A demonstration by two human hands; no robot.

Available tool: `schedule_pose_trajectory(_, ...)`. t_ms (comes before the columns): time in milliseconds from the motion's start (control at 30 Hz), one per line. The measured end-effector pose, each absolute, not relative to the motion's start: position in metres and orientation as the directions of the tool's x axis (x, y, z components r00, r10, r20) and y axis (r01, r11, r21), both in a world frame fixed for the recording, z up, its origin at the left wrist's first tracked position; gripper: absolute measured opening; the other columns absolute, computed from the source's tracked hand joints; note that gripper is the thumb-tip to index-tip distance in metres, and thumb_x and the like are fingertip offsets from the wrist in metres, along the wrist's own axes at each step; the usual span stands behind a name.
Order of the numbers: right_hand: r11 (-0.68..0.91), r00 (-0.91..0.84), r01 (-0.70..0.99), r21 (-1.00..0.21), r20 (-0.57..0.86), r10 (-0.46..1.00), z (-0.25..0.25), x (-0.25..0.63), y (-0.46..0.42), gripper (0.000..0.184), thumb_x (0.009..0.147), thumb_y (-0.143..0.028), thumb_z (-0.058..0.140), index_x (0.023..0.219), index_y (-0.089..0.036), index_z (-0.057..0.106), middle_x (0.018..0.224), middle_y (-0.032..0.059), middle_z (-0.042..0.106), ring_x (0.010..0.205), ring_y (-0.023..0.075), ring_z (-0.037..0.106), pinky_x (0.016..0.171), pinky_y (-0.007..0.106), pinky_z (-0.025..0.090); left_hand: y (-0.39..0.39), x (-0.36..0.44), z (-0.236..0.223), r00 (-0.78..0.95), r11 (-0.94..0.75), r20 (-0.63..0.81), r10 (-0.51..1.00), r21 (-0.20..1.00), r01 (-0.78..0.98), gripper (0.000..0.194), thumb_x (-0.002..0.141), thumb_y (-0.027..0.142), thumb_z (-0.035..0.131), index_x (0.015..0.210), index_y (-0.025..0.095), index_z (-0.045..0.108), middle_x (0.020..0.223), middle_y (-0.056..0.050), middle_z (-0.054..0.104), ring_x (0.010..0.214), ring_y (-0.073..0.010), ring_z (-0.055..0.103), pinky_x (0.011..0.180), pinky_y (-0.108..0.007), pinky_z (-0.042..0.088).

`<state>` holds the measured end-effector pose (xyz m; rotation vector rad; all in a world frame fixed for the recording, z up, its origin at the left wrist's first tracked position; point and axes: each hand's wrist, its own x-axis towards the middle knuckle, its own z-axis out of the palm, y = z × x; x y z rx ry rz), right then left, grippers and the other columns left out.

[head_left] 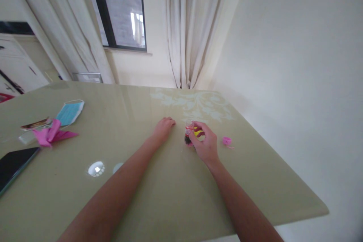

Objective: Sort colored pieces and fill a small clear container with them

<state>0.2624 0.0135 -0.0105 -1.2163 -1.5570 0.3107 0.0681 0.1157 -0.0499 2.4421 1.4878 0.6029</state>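
My right hand (206, 143) grips a small clear glass jar (189, 124) from its right side, thumb in front. Dark stuff fills the lower part of the jar, and red shows around its neck. A bit of yellow (199, 132) appears between the fingers; whether it belongs to the jar I cannot tell. My left hand (164, 128) rests on the table to the left of the jar, apart from it, holding nothing, its fingers low on the surface and partly hidden. A small pink coil-like piece (227, 141) with a loose tail lies right of my right hand.
The glossy table (170, 204) meets a white wall (306, 83) on the right. Over on the left lie a pink folded-paper bird (51, 134), a blue face mask (69, 113), a flat printed piece (35, 123) and a dark phone (17, 164). Curtains (184, 26) hang behind.
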Motion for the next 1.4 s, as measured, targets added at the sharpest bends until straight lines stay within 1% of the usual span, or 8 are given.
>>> schedule_pose_trajectory(167, 0.455, 0.099, 0.525, -0.719, 0.582, 0.807, -0.011, 0.262, 0.014, 0.028, 0.090, -0.034, 0.072, 0.115, -0.021, 0.071, 0.102, 0.0076, 0.078, 0.084, 0.0209, 0.070, 0.072, 0.034, 0.057, 0.114, 0.073, -0.052, 0.334, -0.409, 0.251, 0.908, 0.370, 0.834, 0.034, 0.102, 0.014, 0.042, 0.122, 0.016, 0.070, 0.117, -0.015, 0.071, 0.114, -0.0264, 0.064, 0.101, -0.039, 0.049)
schedule_pose_trajectory(467, 0.436, 0.102, 0.536, -0.723, 0.568, 0.817, -0.014, 0.261, 0.015, 0.029, 0.090, -0.035, 0.072, 0.115, -0.021, 0.071, 0.101, 0.0086, 0.078, 0.081, 0.0211, 0.070, 0.070, 0.034, 0.058, 0.120, 0.061, -0.036, 0.341, -0.437, 0.280, 0.898, 0.454, 0.777, 0.030, 0.098, 0.012, 0.046, 0.108, 0.013, 0.074, 0.105, -0.016, 0.074, 0.106, -0.0256, 0.067, 0.101, -0.043, 0.051)
schedule_pose_trajectory(600, 0.435, 0.092, 0.552, -0.711, 0.571, 0.816, -0.014, 0.260, 0.015, 0.029, 0.090, -0.035, 0.072, 0.115, -0.021, 0.072, 0.102, 0.0082, 0.078, 0.080, 0.0208, 0.070, 0.070, 0.034, 0.058, 0.113, 0.062, 0.012, 0.387, -0.522, 0.351, 0.853, 0.545, 0.656, 0.029, 0.104, 0.020, 0.044, 0.112, 0.019, 0.071, 0.111, -0.007, 0.076, 0.103, -0.0182, 0.070, 0.091, -0.031, 0.055)
schedule_pose_trajectory(700, 0.424, 0.092, 0.558, -0.713, 0.561, 0.823, -0.015, 0.259, 0.014, 0.029, 0.091, -0.035, 0.071, 0.116, -0.021, 0.072, 0.103, 0.0079, 0.078, 0.080, 0.0206, 0.070, 0.069, 0.033, 0.058, 0.096, 0.071, 0.044, 0.443, -0.650, 0.487, 0.753, 0.655, 0.384, 0.022, 0.102, 0.024, 0.052, 0.106, 0.019, 0.073, 0.107, -0.005, 0.078, 0.099, -0.0177, 0.070, 0.085, -0.029, 0.055)
schedule_pose_trajectory(967, 0.432, 0.081, 0.562, -0.705, 0.567, 0.820, -0.013, 0.259, 0.013, 0.026, 0.091, -0.033, 0.070, 0.114, -0.022, 0.071, 0.099, 0.0067, 0.078, 0.079, 0.0205, 0.070, 0.070, 0.034, 0.058, 0.074, 0.079, 0.064, 0.622, -0.737, 0.404, 0.670, 0.459, 0.496, 0.018, 0.096, 0.016, 0.061, 0.092, 0.021, 0.078, 0.093, -0.002, 0.080, 0.092, -0.0201, 0.070, 0.088, -0.032, 0.051)
schedule_pose_trajectory(1100, 0.445, 0.074, 0.554, -0.704, 0.574, 0.815, -0.012, 0.259, 0.013, 0.025, 0.091, -0.033, 0.070, 0.114, -0.021, 0.071, 0.099, 0.0067, 0.078, 0.079, 0.0203, 0.070, 0.071, 0.034, 0.058, 0.070, 0.076, 0.069, 0.693, -0.800, 0.401, 0.600, 0.321, 0.507, 0.029, 0.098, 0.010, 0.051, 0.100, 0.021, 0.078, 0.101, -0.005, 0.078, 0.099, -0.0215, 0.067, 0.093, -0.035, 0.050)
schedule_pose_trajectory(1267, 0.443, 0.089, 0.548, -0.710, 0.575, 0.813, -0.012, 0.260, 0.013, 0.027, 0.091, -0.035, 0.070, 0.115, -0.021, 0.070, 0.102, 0.0079, 0.078, 0.082, 0.0209, 0.071, 0.071, 0.034, 0.058, 0.064, 0.074, 0.070, 0.722, -0.814, 0.391, 0.571, 0.153, 0.561, 0.040, 0.088, -0.002, 0.046, 0.098, 0.021, 0.077, 0.116, -0.008, 0.066, 0.109, -0.0241, 0.059, 0.102, -0.040, 0.048)
schedule_pose_trajectory(1400, 0.444, 0.092, 0.543, -0.713, 0.575, 0.813, -0.011, 0.260, 0.012, 0.029, 0.092, -0.035, 0.070, 0.117, -0.021, 0.070, 0.103, 0.0082, 0.078, 0.083, 0.0209, 0.070, 0.073, 0.034, 0.059, 0.063, 0.075, 0.069, 0.723, -0.804, 0.363, 0.588, 0.158, 0.574, 0.042, 0.087, -0.003, 0.044, 0.097, 0.022, 0.076, 0.117, -0.008, 0.064, 0.110, -0.0245, 0.056, 0.104, -0.042, 0.046)
